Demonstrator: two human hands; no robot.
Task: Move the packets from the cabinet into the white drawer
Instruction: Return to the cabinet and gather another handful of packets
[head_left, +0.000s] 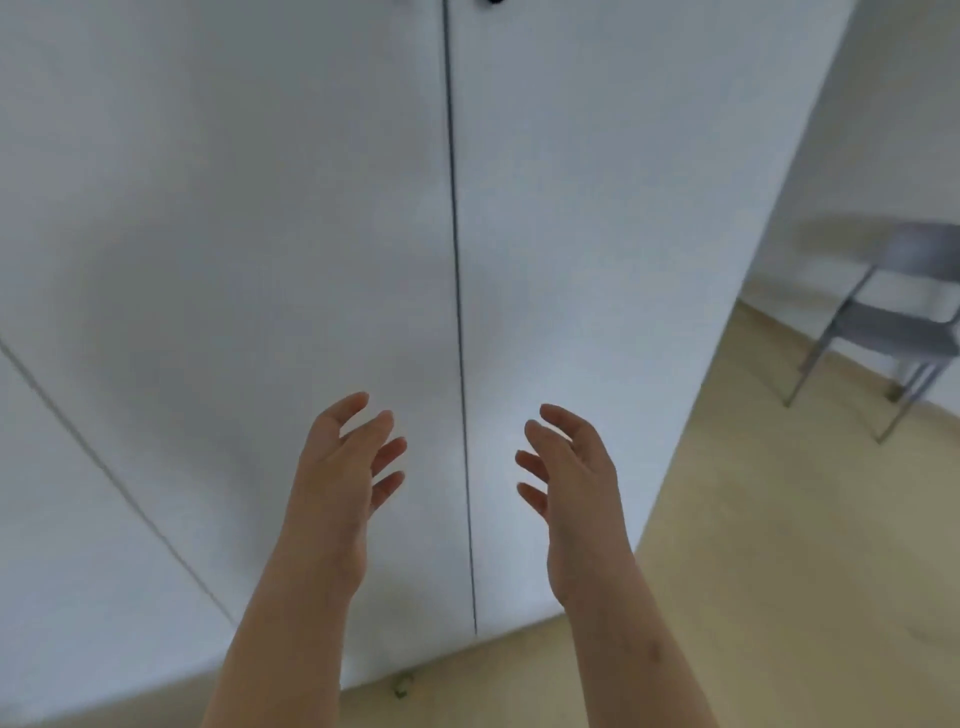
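Before 2 closed cabinet doors (260, 208), tops cut off: left hand (337, 467), right hand (576, 478), fingers (371, 434) spread, empty.

No legible txt, labels or nos. anywhere.

The cabinet (260, 208) is faced with white panels, smooth and matt, like painted or laminated board. A soft, dull patch of light lies low on its right half, with no sharp reflection. The floor (779, 571) on the right looks like pale wood or wood-look laminate, smooth, with a faint satin sheen. The far wall (893, 130) is plain white and matt. The chair (893, 327) at the far right has thin grey legs that look like metal and a matt grey seat, too blurred to tell plastic from cloth.
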